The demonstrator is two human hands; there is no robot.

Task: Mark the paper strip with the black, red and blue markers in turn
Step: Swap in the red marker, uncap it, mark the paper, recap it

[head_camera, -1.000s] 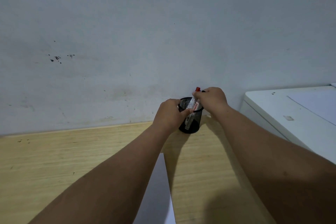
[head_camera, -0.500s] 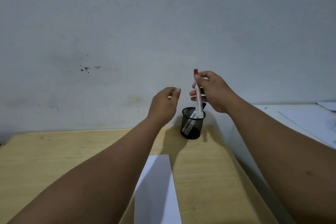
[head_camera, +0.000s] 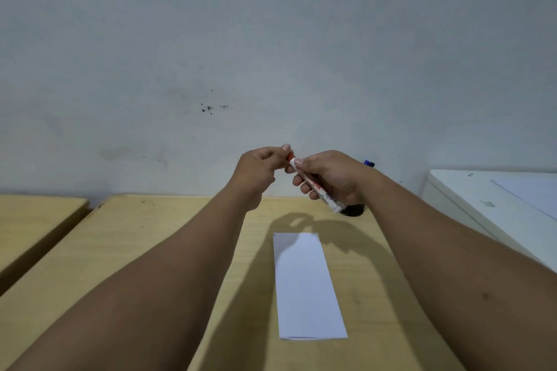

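Observation:
My right hand point(head_camera: 334, 178) grips the white barrel of the red marker point(head_camera: 319, 188) above the wooden table point(head_camera: 144, 253), tilted with its lower end down to the right. My left hand point(head_camera: 259, 167) pinches the marker's red cap point(head_camera: 290, 156) at the upper end. The white paper strip point(head_camera: 306, 286) lies flat on the table below both hands and shows no marks. A blue marker tip point(head_camera: 369, 163) pokes out behind my right wrist. The black mesh pen cup point(head_camera: 352, 210) is almost wholly hidden by my right hand.
A second wooden tabletop point(head_camera: 33, 220) sits at the left, with a gap between the two. A white cabinet point(head_camera: 494, 205) with paper on it stands at the right. A grey wall runs right behind the table.
My right hand has lifted the red marker out of the pen cup and brought it toward me. My left hand has let go of the cup and closed on the marker's cap.

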